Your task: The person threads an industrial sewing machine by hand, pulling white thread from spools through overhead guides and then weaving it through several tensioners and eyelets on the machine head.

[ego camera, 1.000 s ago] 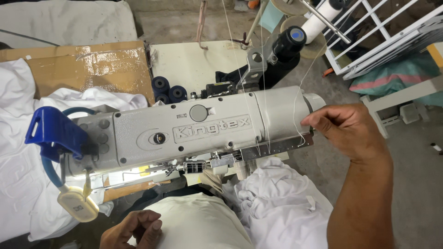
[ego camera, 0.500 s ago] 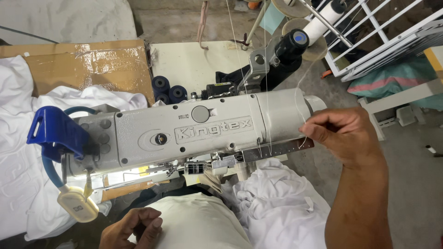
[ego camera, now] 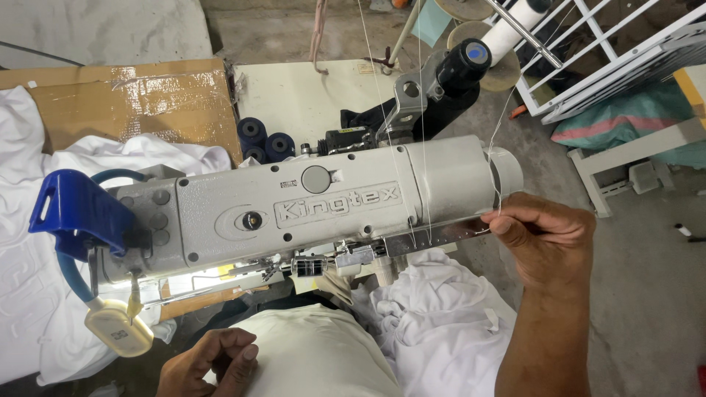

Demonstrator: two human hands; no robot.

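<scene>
The right hand pinches a thin white thread between thumb and forefinger, at the right end of the grey sewing machine. The thread runs up toward the far spools. The left hand rests loosely curled, holding nothing, near white fabric.
</scene>
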